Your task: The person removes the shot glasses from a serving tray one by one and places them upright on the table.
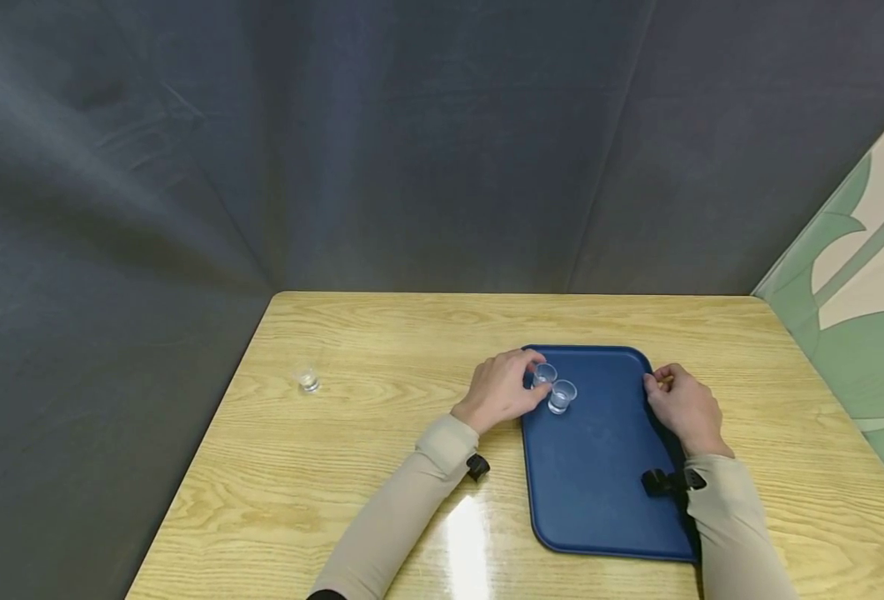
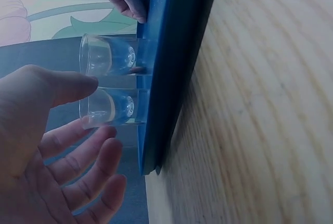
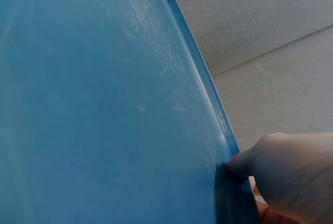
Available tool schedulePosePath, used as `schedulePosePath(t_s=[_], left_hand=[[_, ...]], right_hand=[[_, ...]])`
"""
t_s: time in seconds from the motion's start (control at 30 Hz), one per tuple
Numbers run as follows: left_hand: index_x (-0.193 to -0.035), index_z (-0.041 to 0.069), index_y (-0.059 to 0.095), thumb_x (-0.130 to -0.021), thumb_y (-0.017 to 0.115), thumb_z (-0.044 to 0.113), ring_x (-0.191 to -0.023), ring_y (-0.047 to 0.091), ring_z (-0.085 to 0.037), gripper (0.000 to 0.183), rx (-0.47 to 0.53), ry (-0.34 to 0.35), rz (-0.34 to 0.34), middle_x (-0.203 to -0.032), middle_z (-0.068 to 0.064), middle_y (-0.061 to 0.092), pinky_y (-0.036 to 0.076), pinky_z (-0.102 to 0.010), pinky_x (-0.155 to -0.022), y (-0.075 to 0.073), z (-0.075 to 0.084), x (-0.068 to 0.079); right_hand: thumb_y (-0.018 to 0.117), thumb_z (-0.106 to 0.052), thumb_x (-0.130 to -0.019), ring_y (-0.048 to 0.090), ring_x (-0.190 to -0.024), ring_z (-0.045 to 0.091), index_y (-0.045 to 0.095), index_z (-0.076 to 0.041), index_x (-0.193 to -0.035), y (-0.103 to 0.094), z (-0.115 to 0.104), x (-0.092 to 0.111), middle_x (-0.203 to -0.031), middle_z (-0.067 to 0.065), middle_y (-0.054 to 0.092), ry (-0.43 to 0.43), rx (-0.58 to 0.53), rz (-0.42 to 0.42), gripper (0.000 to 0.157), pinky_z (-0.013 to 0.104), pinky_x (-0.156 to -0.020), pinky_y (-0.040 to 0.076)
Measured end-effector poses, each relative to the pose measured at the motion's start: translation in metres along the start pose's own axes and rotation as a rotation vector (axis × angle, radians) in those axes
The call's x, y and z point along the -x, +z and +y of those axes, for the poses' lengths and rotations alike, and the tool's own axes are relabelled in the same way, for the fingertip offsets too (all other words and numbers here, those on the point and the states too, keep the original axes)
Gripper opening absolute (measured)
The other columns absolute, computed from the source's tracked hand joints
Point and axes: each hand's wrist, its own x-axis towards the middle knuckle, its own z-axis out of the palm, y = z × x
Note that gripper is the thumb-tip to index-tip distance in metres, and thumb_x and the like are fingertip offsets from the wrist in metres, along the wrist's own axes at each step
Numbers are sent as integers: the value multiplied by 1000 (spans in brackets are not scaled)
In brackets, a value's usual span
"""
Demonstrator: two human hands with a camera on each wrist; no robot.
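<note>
A blue tray (image 1: 599, 467) lies on the wooden table with two small clear shot glasses near its far left corner. My left hand (image 1: 503, 385) reaches over the tray's left rim and pinches the left shot glass (image 1: 544, 375) between thumb and index finger, close to its rim. In the left wrist view its other fingers (image 2: 93, 182) are spread loosely below. Just beside that glass stands the second shot glass (image 1: 562, 397), upright. My right hand (image 1: 685, 410) grips the tray's right rim, thumb (image 3: 242, 164) on top and fingers partly hidden beneath.
Another small clear glass (image 1: 308, 380) stands on the left part of the table (image 1: 367, 333). Dark cloth (image 1: 442, 150) hangs behind the table and along its left side. A green and cream patterned surface (image 1: 876, 350) is at the far right.
</note>
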Motion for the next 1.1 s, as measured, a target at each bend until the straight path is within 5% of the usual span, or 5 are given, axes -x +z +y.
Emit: schedulePosePath(t_s=[0.6, 1.1], left_hand=[[-125, 25, 75, -94, 77, 50, -79, 62, -1, 40, 10, 22, 99, -106, 12, 75, 47, -22, -71, 0, -12, 6], [-126, 23, 75, -94, 77, 52, -83, 66, -1, 44, 59, -29, 123, -108, 11, 77, 49, -22, -73, -12, -25, 16]], right_hand=[[52, -34, -109, 64, -74, 30, 60, 1, -118, 1, 1, -1, -97, 22, 69, 7, -2, 0, 37, 34, -58, 40], [52, -34, -109, 64, -75, 31, 61, 1, -117, 0, 1, -2, -96, 22, 69, -1, -2, 5, 37, 33, -58, 39]])
